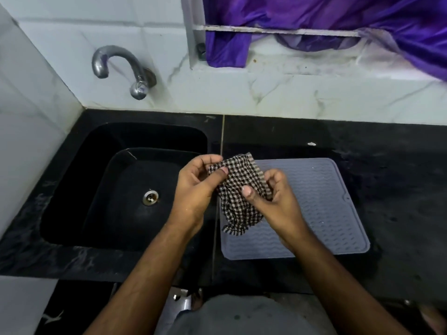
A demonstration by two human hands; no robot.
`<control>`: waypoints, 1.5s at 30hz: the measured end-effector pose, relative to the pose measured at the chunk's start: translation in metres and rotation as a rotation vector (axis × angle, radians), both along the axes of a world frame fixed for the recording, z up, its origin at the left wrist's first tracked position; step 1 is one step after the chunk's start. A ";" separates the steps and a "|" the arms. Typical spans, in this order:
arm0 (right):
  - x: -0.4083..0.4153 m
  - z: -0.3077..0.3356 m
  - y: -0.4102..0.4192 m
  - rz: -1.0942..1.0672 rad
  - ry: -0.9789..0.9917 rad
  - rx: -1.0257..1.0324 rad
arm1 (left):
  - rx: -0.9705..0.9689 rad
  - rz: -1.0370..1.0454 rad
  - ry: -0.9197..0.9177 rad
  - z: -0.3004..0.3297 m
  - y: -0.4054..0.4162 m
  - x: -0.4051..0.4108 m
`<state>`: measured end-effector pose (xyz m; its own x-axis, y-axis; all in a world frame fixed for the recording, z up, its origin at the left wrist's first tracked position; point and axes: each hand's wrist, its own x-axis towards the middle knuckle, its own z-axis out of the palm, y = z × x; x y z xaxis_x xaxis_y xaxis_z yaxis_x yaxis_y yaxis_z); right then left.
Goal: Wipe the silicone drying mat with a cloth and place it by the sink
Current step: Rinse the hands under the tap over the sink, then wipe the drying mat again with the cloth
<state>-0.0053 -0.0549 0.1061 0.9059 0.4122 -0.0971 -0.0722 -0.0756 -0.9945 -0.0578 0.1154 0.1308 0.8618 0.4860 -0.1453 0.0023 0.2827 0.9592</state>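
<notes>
A grey ribbed silicone drying mat point(319, 209) lies flat on the black countertop, just right of the sink. Above its left edge I hold a black-and-white checked cloth point(238, 189) in the air with both hands. My left hand point(196, 187) pinches the cloth's upper left corner between thumb and fingers. My right hand point(275, 199) grips the cloth's right side, thumb on top. The cloth's lower end hangs down onto the mat's left part.
A black sink point(72, 189) with a metal drain point(150, 197) sits at the left. A chrome tap point(121, 68) juts from the white tiled wall. Purple fabric point(338, 25) hangs over the window ledge. Black countertop point(399, 189) extends right of the mat.
</notes>
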 end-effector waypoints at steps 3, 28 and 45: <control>0.013 -0.002 -0.019 -0.015 0.215 0.152 | -0.020 -0.074 -0.005 0.009 -0.022 0.009; 0.076 -0.076 -0.134 -0.468 0.699 0.013 | 0.926 -0.416 0.440 -0.107 -0.036 0.044; 0.036 -0.150 -0.076 -0.444 -0.045 -1.213 | 1.438 -0.845 0.439 -0.158 0.019 0.035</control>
